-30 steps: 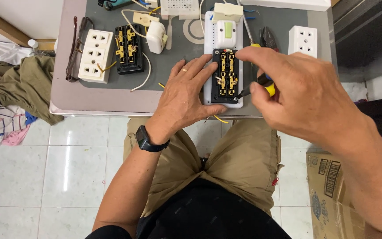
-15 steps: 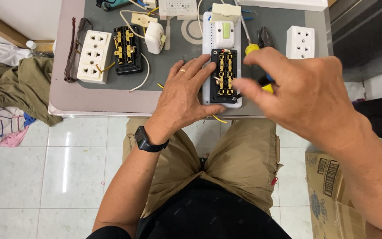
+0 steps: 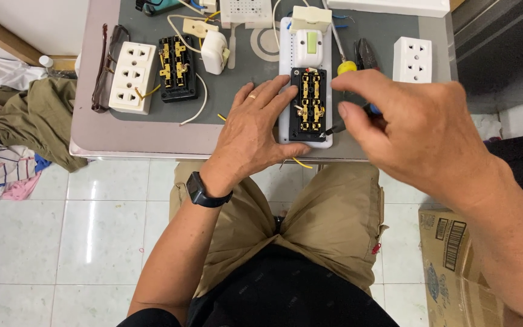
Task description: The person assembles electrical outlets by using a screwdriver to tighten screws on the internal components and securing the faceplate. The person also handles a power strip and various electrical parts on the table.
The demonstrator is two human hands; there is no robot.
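Observation:
My left hand [image 3: 254,130] lies flat on the table, fingers pressing the left edge of a white board [image 3: 286,130] that carries a black socket module with brass terminals [image 3: 309,103] and a white switch [image 3: 307,47]. My right hand [image 3: 419,130] grips a screwdriver [image 3: 349,120] with a dark handle. Its tip points at the lower right of the black module. A ring is on my left hand and a dark watch [image 3: 204,192] on that wrist.
On the grey table [image 3: 146,130] lie a white triple socket [image 3: 132,75], an opened black socket [image 3: 177,59], a white plug [image 3: 216,51], glasses [image 3: 103,66], pliers [image 3: 367,53], a yellow-handled screwdriver [image 3: 345,65] and a white socket block [image 3: 416,59]. Clothes [image 3: 19,127] lie left, a cardboard box [image 3: 449,260] right.
My right hand has shifted to the right and slightly down, uncovering the black module. The screwdriver tip now shows at the module's lower right. My left hand stays in place.

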